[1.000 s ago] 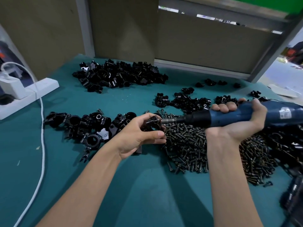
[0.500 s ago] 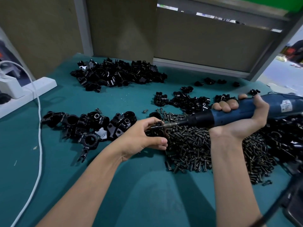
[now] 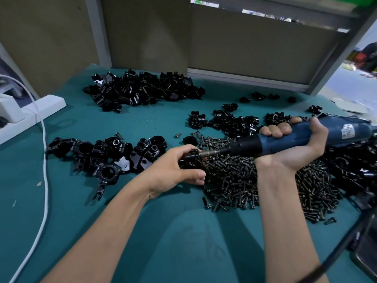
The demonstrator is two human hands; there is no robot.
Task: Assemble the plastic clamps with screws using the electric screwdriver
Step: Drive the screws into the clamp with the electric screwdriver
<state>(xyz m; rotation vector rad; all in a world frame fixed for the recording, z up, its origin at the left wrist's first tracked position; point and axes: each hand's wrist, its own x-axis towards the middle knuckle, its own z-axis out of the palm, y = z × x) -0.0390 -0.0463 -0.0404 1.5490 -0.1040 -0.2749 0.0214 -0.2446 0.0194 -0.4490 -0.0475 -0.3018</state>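
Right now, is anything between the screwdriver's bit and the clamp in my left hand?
Nothing visible. The bit of the electric screwdriver, gripped by the right hand, meets the clamp that the left hand holds beside the screw pile.

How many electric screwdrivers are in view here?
1. The blue electric screwdriver is in the right hand, its bit against the clamp gripped by the left hand. A dark object at the lower right edge is cut off, so another may be hidden.

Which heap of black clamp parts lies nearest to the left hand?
The front-left heap, right beside the left hand, with ring-shaped clamps. The big back heap lies far back, the middle heap beyond the screws.
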